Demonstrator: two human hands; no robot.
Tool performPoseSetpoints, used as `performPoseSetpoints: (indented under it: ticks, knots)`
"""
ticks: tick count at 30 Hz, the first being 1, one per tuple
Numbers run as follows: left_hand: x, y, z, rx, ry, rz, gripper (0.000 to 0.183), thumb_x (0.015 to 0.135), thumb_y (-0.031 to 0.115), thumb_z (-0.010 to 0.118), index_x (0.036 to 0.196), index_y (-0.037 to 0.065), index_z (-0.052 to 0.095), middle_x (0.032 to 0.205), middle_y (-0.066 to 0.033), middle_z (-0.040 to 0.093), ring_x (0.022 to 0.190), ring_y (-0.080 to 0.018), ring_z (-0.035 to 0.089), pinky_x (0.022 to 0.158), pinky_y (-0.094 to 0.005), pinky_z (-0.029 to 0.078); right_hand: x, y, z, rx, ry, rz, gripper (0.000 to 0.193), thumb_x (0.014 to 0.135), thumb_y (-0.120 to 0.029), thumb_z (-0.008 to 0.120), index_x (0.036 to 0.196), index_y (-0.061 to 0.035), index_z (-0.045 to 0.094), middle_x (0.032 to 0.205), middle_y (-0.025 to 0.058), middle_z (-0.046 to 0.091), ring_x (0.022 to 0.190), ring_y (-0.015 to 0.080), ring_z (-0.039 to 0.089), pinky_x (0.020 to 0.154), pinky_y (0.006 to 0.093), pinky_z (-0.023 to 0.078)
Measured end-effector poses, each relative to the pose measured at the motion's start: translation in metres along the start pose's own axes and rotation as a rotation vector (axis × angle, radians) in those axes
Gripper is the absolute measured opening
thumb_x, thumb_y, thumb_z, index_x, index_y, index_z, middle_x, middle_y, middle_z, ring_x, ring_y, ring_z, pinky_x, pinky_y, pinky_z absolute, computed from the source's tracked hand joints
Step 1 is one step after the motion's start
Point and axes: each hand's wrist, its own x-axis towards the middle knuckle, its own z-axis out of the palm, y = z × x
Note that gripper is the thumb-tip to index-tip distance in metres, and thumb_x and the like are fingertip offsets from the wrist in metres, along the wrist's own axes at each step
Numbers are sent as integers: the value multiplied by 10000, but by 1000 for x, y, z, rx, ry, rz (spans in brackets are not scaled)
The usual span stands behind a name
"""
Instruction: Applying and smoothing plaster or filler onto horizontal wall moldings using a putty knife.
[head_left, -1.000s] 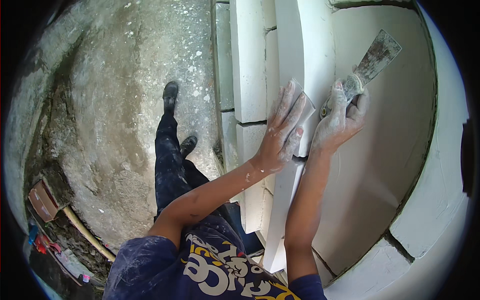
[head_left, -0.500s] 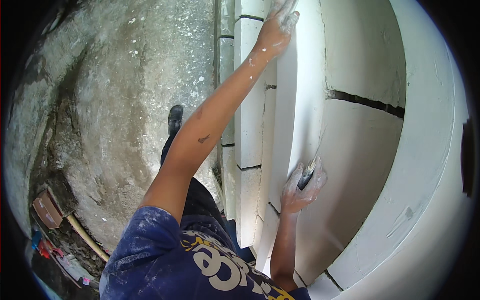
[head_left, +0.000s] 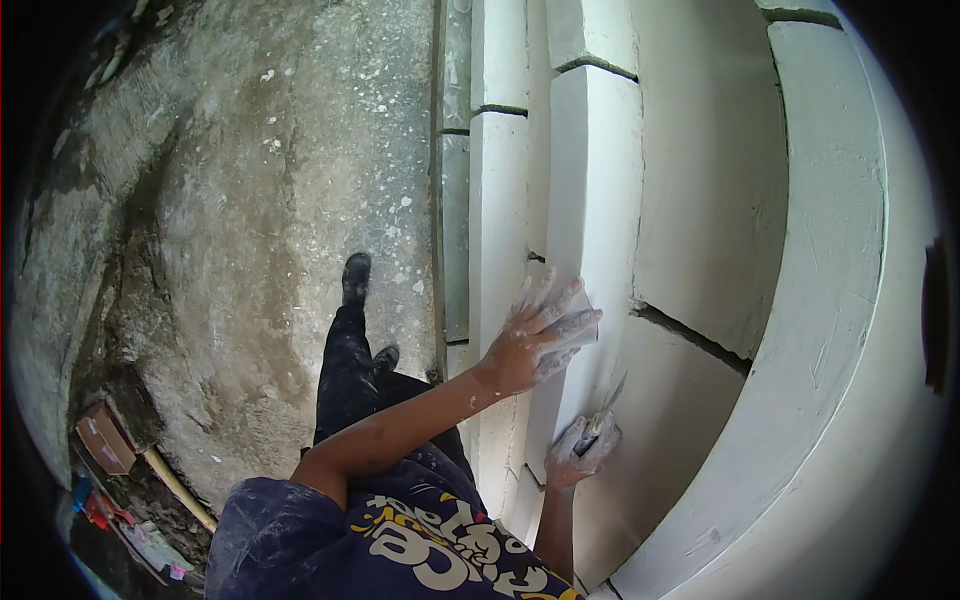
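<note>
My left hand [head_left: 535, 340], dusted white, lies over the edge of a long white block [head_left: 600, 190] with its fingers spread. A thin grey flat piece [head_left: 583, 312] shows between those fingers; its kind I cannot make out. Closer to my body, my right hand [head_left: 583, 453] is closed around the handle of a putty knife [head_left: 614, 392]. Its narrow metal blade points away from me, close to the block's white face. White dust covers the fingers of both hands.
White block courses step up to the right, with a dark open joint [head_left: 692, 335] between two blocks. On the left is a stained concrete floor [head_left: 250, 200] with white splashes. A brown box [head_left: 105, 438] and a pale pole [head_left: 178, 487] lie at lower left.
My left hand has come back along the block toward my body, near the right hand. The right hand, still holding the putty knife, has shifted slightly nearer and left. My view has moved too.
</note>
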Motion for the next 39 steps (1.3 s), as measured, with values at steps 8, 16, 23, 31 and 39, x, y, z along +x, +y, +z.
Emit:
performPoseSetpoints:
  ticks: [8, 16, 23, 31, 39]
  knots:
    - [244, -61, -105, 254, 293, 83, 483, 988, 270, 578, 1466, 293, 517, 1656, -33, 248, 1514, -382, 203, 1218, -515, 207, 5, -5, -1, 3, -31, 6, 339, 913, -39, 618, 1206, 124, 571, 1018, 257, 572, 906, 400, 577, 757, 481, 478]
    - [144, -32, -86, 306, 4, 189, 503, 954, 276, 612, 1448, 332, 538, 1633, -13, 320, 1515, -340, 242, 1208, -550, 199, 12, -10, -2, -57, -41, -37, 328, 895, -35, 614, 1181, 125, 597, 1018, 271, 596, 885, 412, 584, 769, 487, 482]
    - [-51, 2, -24, 96, -390, 209, 564, 868, 307, 702, 1409, 384, 562, 1608, 47, 369, 1517, -318, 249, 1216, -600, 140, 13, -12, -3, 9, -18, -5, 323, 870, 1, 625, 1158, 145, 600, 983, 275, 626, 849, 414, 590, 748, 499, 485]
    - [35, -11, -65, 211, -266, 276, 422, 858, 258, 703, 1269, 356, 679, 1561, 68, 443, 1520, -328, 238, 1223, -590, 154, 14, -13, -1, 58, 30, -29, 354, 858, 12, 633, 1193, 125, 612, 993, 263, 635, 852, 393, 588, 749, 477, 488]
    - [100, -23, -53, 369, -12, 226, 353, 899, 213, 682, 1250, 186, 704, 1500, -18, 507, 1314, -349, 510, 1148, -456, 360, 16, -13, 2, 174, 86, -18, 382, 848, 13, 660, 1218, 97, 620, 997, 231, 639, 889, 372, 583, 776, 453, 496]
